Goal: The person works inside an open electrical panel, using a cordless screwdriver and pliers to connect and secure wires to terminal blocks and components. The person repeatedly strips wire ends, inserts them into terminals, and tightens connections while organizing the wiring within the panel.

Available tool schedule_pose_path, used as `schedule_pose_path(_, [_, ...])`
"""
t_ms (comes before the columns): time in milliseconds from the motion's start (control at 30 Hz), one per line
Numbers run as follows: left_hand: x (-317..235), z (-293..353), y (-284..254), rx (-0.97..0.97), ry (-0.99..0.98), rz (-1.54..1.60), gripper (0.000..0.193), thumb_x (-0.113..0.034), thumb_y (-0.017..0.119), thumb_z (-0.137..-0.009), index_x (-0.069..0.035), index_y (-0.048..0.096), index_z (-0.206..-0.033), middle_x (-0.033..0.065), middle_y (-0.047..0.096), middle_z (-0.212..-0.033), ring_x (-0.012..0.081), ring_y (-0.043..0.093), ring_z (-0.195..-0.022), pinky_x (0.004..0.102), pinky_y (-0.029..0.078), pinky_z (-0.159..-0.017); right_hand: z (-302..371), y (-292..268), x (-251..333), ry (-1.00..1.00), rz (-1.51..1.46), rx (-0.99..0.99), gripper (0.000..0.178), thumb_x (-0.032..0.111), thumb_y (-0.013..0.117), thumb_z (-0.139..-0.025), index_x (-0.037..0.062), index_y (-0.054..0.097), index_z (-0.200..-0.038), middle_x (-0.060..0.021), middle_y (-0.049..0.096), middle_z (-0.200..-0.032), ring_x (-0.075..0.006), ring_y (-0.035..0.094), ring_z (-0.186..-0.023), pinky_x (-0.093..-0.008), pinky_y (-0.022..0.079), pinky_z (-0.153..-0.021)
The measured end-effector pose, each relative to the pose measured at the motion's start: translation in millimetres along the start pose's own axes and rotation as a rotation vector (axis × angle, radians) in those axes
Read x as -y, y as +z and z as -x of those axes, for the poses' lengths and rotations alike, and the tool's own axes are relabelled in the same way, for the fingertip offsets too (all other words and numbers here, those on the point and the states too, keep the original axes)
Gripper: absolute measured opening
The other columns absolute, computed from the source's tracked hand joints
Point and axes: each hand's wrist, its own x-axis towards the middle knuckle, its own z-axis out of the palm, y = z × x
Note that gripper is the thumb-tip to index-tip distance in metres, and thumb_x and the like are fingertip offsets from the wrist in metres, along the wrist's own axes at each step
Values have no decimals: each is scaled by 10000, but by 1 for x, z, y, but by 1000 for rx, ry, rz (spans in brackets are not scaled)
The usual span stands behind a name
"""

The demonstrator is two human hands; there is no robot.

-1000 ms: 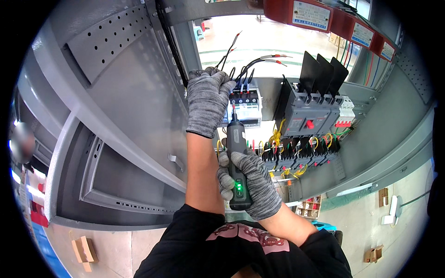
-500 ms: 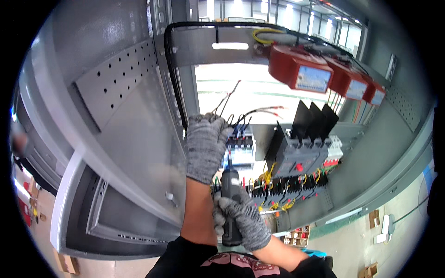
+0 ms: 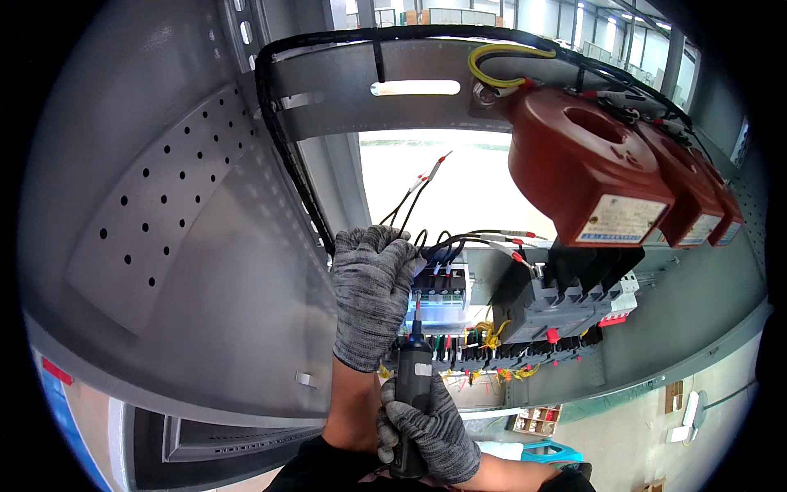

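My left hand [image 3: 373, 299], in a grey knit glove, has its fingers closed at the base of thin black wires [image 3: 426, 182] with red-tipped ends. These wires stick up above the fingers. My gloved right hand [image 3: 434, 430] is wrapped round a black power screwdriver [image 3: 415, 371]. Its slim bit points up at the screw terminals of a small white-and-blue-lit electrical device [image 3: 447, 302], and its tip appears to reach a terminal. More black wires [image 3: 467, 238] with red-and-white ends rise from the device and bend right. The glove hides where the held wires end below.
Red-brown ring-shaped transformers [image 3: 586, 164] hang at upper right. Below them stands a grey breaker [image 3: 557, 312] with black fins, and a row of terminals [image 3: 525, 354] runs beneath. A perforated grey cabinet wall [image 3: 197, 271] lies left, with a black cable bundle [image 3: 283, 152] along the frame.
The view has moved closer to the cabinet, so the transformers and panel look larger. Both hands keep their hold, the left on the wires, the right on the power screwdriver at the device.
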Motion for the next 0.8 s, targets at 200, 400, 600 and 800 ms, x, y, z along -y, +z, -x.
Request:
schedule_pose_path(200, [-3,-2,-1,24,-6,-5,180,-90,680,-750,-30,673,-920,111,623,-904,304,516,-917,410,386,-874,-3,-11,1,20,5,48,322,18,553,-910,73,396,-1186,-84,578,-794,-162,607,-652,-290,528,-540])
schedule_pose_path(400, [-3,-1,0,60,-15,-6,176,-96,672,-765,-26,666,-927,114,617,-930,309,509,-946,405,375,-891,-3,-13,7,42,7,59,353,4,574,-886,55,389,-1182,-87,579,-808,-165,608,-646,-293,528,-537])
schedule_pose_path(600, [-3,-1,-2,68,-26,0,167,-105,671,-769,-22,662,-914,122,612,-937,315,504,-961,412,374,-895,-2,-2,14,11,45,2,328,-4,575,-883,75,391,-1144,-91,565,-758,-179,601,-596,-303,525,-510])
schedule_pose_path(800, [-3,-1,-3,69,-18,8,173,-102,690,-745,-32,664,-902,118,612,-946,314,506,-961,415,376,-897,-4,-3,17,68,114,-30,453,34,637,-861,75,399,-1245,-67,570,-936,-163,614,-757,-311,547,-631])
